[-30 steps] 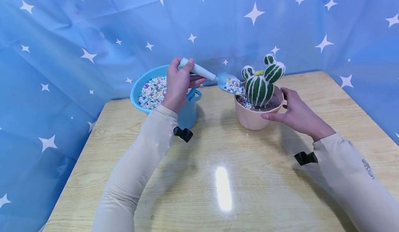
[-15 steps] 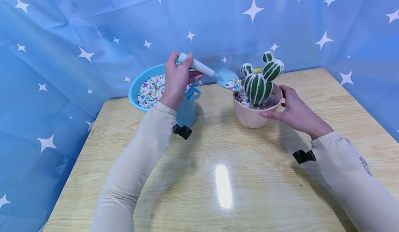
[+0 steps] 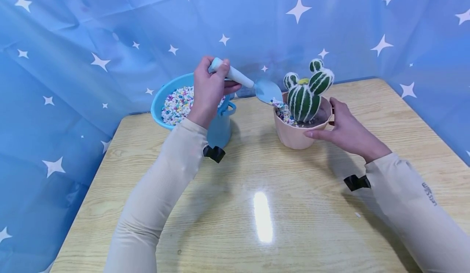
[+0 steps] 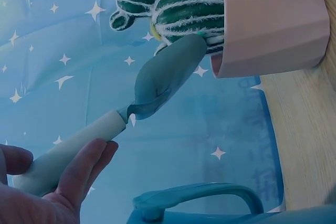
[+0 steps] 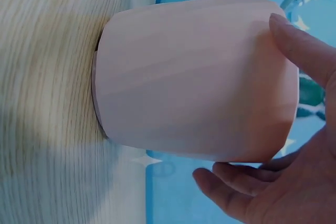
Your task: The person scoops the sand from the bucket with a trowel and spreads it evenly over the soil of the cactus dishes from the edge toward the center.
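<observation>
My left hand (image 3: 210, 91) grips the pale handle of a blue toy shovel (image 3: 268, 91), whose blade tilts down over the left rim of a pink flowerpot (image 3: 295, 138). A few coloured pebbles (image 3: 276, 103) lie at the blade's tip, and more (image 3: 286, 114) fill the pot's left side. In the pot stands a green cactus (image 3: 303, 102) with white stripes. The left wrist view shows the shovel's underside (image 4: 169, 74) close to the cactus. My right hand (image 3: 345, 131) holds the pot's right side, thumb on the front wall; in the right wrist view its fingers (image 5: 231, 184) reach around the pot.
A blue bucket (image 3: 219, 132) of multicoloured pebbles (image 3: 178, 105) stands left of the pot, partly behind my left hand. Both stand toward the back of the wooden table (image 3: 220, 216). A blue curtain (image 3: 121, 40) with white stars hangs behind.
The shovel's blade has tipped further down, and most of its pebbles have slid off into the pot. My left hand has risen slightly. The right hand keeps its hold on the pot.
</observation>
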{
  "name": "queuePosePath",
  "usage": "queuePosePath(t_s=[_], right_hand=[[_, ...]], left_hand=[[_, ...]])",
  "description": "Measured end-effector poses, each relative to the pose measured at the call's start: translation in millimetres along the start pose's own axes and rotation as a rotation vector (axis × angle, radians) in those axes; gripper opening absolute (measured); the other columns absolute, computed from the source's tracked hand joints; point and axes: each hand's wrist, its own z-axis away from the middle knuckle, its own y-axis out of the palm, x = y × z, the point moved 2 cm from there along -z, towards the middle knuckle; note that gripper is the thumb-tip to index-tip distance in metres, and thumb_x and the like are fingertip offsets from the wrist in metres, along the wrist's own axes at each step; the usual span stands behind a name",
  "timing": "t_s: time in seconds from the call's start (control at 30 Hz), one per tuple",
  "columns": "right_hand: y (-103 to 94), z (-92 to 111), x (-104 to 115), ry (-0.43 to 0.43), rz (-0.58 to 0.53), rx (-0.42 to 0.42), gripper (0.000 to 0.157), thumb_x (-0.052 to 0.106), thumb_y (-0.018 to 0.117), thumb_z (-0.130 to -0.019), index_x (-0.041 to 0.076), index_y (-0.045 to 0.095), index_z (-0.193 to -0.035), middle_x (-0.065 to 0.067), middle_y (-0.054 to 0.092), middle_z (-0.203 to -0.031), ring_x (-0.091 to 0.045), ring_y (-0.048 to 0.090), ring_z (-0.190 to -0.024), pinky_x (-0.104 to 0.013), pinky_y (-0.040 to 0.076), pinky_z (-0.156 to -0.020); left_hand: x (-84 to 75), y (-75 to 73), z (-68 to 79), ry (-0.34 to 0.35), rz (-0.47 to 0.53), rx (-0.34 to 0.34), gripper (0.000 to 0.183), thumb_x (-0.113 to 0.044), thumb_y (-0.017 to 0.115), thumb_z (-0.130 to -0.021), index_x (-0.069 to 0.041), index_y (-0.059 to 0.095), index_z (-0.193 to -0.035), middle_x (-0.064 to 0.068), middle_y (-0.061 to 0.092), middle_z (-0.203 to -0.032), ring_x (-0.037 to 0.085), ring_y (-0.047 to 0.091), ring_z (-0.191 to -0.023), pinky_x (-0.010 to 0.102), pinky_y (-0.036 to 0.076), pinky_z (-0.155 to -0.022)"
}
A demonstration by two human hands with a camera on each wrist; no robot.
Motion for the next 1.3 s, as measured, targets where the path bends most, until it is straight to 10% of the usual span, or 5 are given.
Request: queuePosePath(t_s=[0.87, 1.3], right_hand=[[6.2, -3.4, 4.9, 0.042, 0.05, 0.041, 0.123, 0.046, 0.081, -0.08, 0.003, -0.007, -0.155, -0.032, 0.005, -0.153, -0.05, 0.015, -0.139, -0.069, 0.025, -0.108], [1.3, -0.5, 4.4, 0.02, 0.019, 0.031, 0.117, 0.039, 0.081, -0.083, 0.005, -0.003, -0.156, -0.031, 0.008, -0.153, -0.049, 0.018, -0.138, -0.068, 0.031, -0.105]], left_hand=[[-5.1, -2.9, 7.1, 0.043, 0.006, 0.089, 0.017, -0.02, 0.06, -0.101, -0.006, 0.052, -0.106, 0.022, 0.066, -0.109, 0.032, 0.072, -0.085, 0.044, 0.062, -0.076], [-22.0, -36.8, 5.8, 0.088, 0.2, 0.015, 0.013, -0.008, 0.068, -0.094, 0.002, 0.063, -0.1, 0.024, 0.068, -0.095, 0.03, 0.073, -0.079, 0.044, 0.061, -0.077]])
